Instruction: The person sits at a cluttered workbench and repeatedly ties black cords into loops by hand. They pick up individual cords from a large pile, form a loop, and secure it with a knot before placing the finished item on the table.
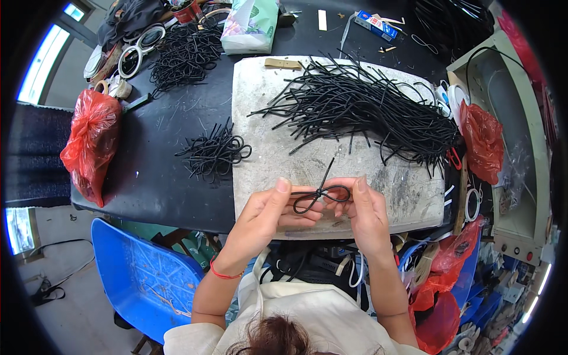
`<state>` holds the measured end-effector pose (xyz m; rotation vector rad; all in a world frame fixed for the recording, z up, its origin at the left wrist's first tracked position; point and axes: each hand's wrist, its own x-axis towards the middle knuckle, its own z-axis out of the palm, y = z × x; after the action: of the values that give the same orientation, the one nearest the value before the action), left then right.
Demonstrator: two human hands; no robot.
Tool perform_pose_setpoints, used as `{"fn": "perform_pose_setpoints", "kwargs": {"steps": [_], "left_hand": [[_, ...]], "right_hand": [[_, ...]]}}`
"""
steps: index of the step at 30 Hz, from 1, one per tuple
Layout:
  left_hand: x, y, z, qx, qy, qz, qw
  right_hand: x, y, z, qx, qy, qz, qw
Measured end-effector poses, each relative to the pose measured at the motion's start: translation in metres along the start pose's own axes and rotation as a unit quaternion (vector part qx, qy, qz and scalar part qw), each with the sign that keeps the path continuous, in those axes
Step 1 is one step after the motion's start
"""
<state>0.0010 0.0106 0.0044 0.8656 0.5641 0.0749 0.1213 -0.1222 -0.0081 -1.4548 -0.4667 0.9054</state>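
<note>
Between my two hands, over the near part of a worn pale board (254,136), is a black cord (319,193) tied in a bow, one end pointing up and away. My left hand (272,207) pinches its left side between thumb and fingers. The right loop is gripped by my right hand (362,210), thumb up. Beyond my hands lies a large pile of loose black cords (367,112) across the board. Left of the board sits a small heap of looped black cords (214,151), which look tied.
A bigger tangle of black cords (186,56) lies at the far left, near a tissue pack (251,26). Red plastic bags stand at the left (92,142) and right (482,142) table sides. A blue plastic chair (142,272) is at lower left, a grey metal cabinet (515,148) at right.
</note>
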Motion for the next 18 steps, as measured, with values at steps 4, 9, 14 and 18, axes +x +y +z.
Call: {"fn": "perform_pose_setpoints", "kwargs": {"steps": [4, 9, 14, 18], "left_hand": [[-0.005, 0.002, 0.002, 0.086, 0.003, 0.032, 0.996], [-0.003, -0.011, 0.001, 0.127, 0.035, 0.061, 0.989], [-0.004, -0.003, -0.012, 0.043, -0.039, -0.068, 0.996], [-0.007, -0.004, 0.003, 0.113, 0.012, -0.008, 0.993]], "right_hand": [[-0.003, -0.001, 0.006, 0.002, 0.01, -0.007, 1.0], [-0.003, -0.002, 0.018, -0.05, 0.016, -0.01, 0.999], [-0.001, -0.006, 0.017, -0.246, -0.015, -0.303, 0.92], [0.002, 0.002, 0.01, -0.227, -0.01, -0.234, 0.945]]}}
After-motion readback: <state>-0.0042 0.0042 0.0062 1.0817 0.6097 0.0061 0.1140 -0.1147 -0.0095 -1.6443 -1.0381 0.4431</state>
